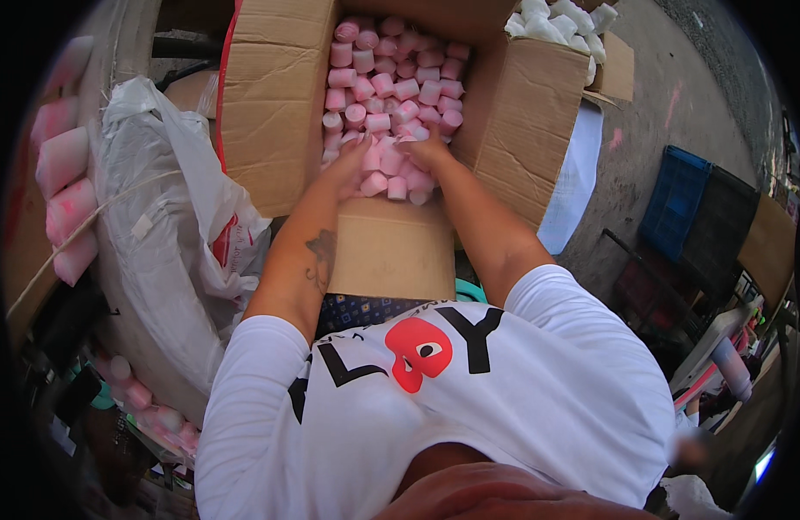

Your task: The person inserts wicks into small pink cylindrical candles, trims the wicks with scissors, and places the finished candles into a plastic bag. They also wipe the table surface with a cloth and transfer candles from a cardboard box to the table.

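An open cardboard box (391, 251) in front of me holds many small pink cylindrical rolls (383, 84), some with a glossy look like plastic wrap. Both my hands reach down into its near part. My left hand (351, 163) curves around the left side of a cluster of rolls (390, 158), and my right hand (428, 151) cups the same cluster from the right. Several rolls sit between my palms, against the near wall. My fingertips are partly hidden among the rolls.
Left of the box lies a white plastic sack (157, 208), with larger pink packs (66, 199) farther left. At the upper right, white packs (560, 22) fill another carton. A blue crate (673, 199) stands on the pavement to the right.
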`<state>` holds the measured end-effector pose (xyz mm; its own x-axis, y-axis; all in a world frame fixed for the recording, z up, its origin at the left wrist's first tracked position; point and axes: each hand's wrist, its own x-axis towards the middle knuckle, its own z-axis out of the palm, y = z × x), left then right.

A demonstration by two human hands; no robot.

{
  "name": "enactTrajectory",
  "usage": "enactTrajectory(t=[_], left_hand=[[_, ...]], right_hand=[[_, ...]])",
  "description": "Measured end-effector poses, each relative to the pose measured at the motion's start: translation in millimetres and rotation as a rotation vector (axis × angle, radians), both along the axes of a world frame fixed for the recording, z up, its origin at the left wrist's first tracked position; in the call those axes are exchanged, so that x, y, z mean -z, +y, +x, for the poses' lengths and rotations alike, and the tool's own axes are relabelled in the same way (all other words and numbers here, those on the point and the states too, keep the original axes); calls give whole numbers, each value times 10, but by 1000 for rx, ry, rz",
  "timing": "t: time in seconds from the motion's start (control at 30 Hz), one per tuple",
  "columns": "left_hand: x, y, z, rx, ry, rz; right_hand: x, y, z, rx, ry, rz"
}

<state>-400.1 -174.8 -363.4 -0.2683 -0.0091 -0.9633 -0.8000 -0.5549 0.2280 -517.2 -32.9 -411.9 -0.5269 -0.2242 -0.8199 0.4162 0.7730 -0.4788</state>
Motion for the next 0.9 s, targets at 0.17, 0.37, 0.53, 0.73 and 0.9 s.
enactTrajectory(t=[0.17,0.37,0.53,0.73,0.9], left_hand=[[264,-78,75,-48,109,-8],[119,-9,56,-208,268,32],[291,-59,88,-148,104,-53],[-586,-150,-326,-256,191,124],[-1494,-113,-612,-240,582,-64]], right_hand=[[-163,-23,54,203,-505,-268],[-55,-280,721,251,-13,-204],[-347,-374,795,266,48,-222],[-451,-597,557,603,103,-619],[-1502,-661,223,662,229,-1025]])
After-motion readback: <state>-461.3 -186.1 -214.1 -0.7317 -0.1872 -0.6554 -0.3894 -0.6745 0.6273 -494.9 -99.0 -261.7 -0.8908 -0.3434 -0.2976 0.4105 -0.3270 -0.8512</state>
